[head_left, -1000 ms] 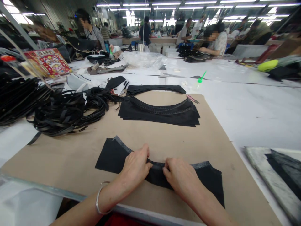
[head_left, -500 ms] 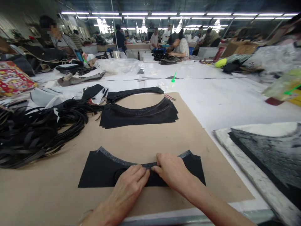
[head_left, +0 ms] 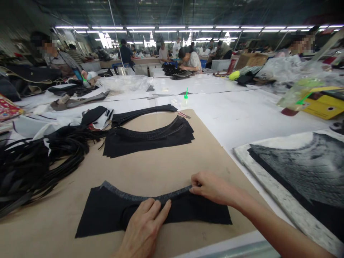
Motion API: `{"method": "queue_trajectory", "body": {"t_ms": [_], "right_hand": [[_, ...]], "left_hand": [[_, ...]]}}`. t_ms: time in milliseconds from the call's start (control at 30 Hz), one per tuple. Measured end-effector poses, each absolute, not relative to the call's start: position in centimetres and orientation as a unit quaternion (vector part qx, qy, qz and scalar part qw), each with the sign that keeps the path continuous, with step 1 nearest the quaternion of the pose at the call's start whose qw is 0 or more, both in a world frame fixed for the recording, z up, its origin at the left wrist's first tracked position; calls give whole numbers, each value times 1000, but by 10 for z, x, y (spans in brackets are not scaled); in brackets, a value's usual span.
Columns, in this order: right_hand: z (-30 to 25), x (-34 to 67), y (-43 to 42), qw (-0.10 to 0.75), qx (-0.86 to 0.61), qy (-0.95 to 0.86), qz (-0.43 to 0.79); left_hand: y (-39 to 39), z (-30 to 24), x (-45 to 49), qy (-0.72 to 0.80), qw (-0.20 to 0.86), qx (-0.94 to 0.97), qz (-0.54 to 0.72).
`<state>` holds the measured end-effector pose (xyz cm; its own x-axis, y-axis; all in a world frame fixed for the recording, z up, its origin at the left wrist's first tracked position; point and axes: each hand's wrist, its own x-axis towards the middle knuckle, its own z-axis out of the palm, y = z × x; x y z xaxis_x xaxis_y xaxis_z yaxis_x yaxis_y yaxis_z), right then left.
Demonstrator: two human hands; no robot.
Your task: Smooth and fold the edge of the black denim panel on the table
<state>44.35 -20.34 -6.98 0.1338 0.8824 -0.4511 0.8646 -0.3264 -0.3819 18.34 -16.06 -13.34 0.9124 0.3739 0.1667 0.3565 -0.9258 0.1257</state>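
A black fabric piece (head_left: 99,211) with a curved upper edge lies on the brown paper in front of me. A grey strip (head_left: 122,194) runs along that curve. My left hand (head_left: 146,224) rests on the middle of the piece, fingers stretched out just under the strip. Toward the right end of the curve, my right hand (head_left: 208,186) pinches the edge, thumb and bent forefinger together. Its other fingers are curled, and the right tip of the strip is hidden behind it. Farther back lies a stack of similar black fabric pieces (head_left: 145,139).
Black strips (head_left: 61,154) are heaped at the left. Small snips (head_left: 184,115) and a green-tipped bottle (head_left: 186,96) are beyond the stack. On the right lie a white slab (head_left: 242,152) with grey-smeared black pieces and a yellow box (head_left: 325,105). Several people work farther back.
My right hand has slid right along the curved edge, away from my left hand. The left hand stays on the middle of the piece. The camera view has shifted and tilted.
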Motion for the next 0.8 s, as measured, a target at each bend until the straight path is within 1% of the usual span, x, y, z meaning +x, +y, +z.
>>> {"method": "queue_trajectory", "body": {"t_ms": [433, 667, 800], "right_hand": [[-80, 443, -207, 6, -769, -566, 298], [-78, 434, -206, -10, -795, -549, 258], [-79, 435, -208, -4, -821, -520, 236]], "left_hand": [[-159, -136, 187, 177, 11, 981, 75], [-160, -132, 192, 182, 3, 982, 40], [-157, -124, 199, 180, -1, 984, 16]]}}
